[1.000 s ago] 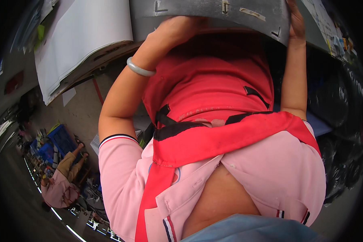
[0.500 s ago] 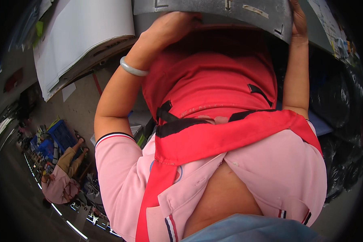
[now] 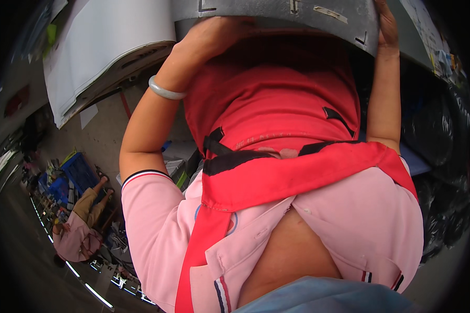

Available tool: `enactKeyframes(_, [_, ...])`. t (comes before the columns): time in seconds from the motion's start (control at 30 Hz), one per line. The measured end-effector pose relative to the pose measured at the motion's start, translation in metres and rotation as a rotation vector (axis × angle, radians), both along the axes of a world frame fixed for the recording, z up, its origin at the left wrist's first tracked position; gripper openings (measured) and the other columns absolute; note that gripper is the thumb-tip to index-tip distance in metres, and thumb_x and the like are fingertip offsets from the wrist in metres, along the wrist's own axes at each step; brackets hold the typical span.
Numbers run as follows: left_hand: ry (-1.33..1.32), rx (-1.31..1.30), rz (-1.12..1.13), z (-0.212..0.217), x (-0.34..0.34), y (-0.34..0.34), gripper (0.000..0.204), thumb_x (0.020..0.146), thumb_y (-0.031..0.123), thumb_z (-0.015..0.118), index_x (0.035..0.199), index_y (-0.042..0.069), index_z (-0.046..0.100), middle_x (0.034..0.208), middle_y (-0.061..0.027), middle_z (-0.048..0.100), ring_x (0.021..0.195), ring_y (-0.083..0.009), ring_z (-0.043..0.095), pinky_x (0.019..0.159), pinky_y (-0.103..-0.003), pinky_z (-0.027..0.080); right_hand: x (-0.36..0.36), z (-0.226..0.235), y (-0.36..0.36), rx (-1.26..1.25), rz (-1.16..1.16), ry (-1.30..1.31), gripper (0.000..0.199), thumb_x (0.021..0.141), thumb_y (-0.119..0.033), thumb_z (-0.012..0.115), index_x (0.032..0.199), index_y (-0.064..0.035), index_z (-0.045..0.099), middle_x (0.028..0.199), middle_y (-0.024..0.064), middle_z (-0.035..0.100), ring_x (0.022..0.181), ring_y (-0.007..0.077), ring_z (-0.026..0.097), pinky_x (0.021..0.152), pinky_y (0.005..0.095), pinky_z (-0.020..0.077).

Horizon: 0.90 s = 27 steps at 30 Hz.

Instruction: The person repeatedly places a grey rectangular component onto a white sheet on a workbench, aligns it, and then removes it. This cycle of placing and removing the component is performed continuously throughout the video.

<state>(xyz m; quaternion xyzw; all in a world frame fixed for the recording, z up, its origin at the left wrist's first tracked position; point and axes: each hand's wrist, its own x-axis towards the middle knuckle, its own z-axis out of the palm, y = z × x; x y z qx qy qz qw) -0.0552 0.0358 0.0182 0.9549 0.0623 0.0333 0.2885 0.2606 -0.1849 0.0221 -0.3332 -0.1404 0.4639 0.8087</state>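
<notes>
At the top of the view a curved grey board with dark corner marks and a strip of tape crosses in front of my body. My left hand reaches under its near edge, and its fingers are hidden there. A pale bangle circles my left forearm. My right hand is at the board's right end, wrapped against the edge; the frame cuts off part of its fingers. Just below the board hangs my red apron, in shadow near the edge.
Left of the board, large white sheets drape over a table edge. Black plastic bags stand at the right. Far left, another person sits near blue crates. Papers and small items lie at upper right.
My left forearm and bangle have shifted slightly left, and the left hand sits a little farther left under the board's edge. The right hand stays in place.
</notes>
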Motion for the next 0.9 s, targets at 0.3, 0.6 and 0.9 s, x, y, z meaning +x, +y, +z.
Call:
enactKeyframes(0.3, [0.141, 0.133, -0.046, -0.011, -0.002, 0.011, 0.035, 0.104, 0.023, 0.048, 0.129, 0.002, 0.063, 0.131, -0.0173, 0.063, 0.122, -0.0294, 0.058, 0.108, -0.04, 0.043, -0.003, -0.006, 0.004, -0.036, -0.035, -0.117, 0.049, 0.103, -0.03, 0.064, 0.138, 0.0028, 0.056, 0.125, 0.0196, 0.07, 0.11, 0.0283, 0.071, 0.097, 0.0429, 0.0588])
enactKeyframes(0.6, [-0.052, 1.477, -0.292, -0.015, -0.009, 0.005, 0.057, 0.107, 0.035, 0.037, 0.148, -0.004, 0.048, 0.148, -0.0226, 0.052, 0.136, -0.0363, 0.051, 0.115, -0.046, 0.039, -0.008, -0.006, 0.007, -0.025, 0.042, -0.009, 0.049, 0.103, -0.031, 0.063, 0.139, 0.0028, 0.056, 0.126, 0.0202, 0.069, 0.11, 0.029, 0.071, 0.096, 0.0432, 0.0588])
enactKeyframes(0.9, [-0.168, 1.515, -0.293, -0.015, -0.012, 0.003, 0.057, 0.106, 0.033, 0.039, 0.152, -0.002, 0.044, 0.152, -0.0226, 0.047, 0.136, -0.036, 0.05, 0.114, -0.047, 0.041, -0.012, -0.007, 0.01, -0.016, 0.056, 0.004, 0.048, 0.105, -0.031, 0.06, 0.139, 0.002, 0.056, 0.128, 0.02, 0.069, 0.112, 0.0289, 0.07, 0.097, 0.043, 0.0586])
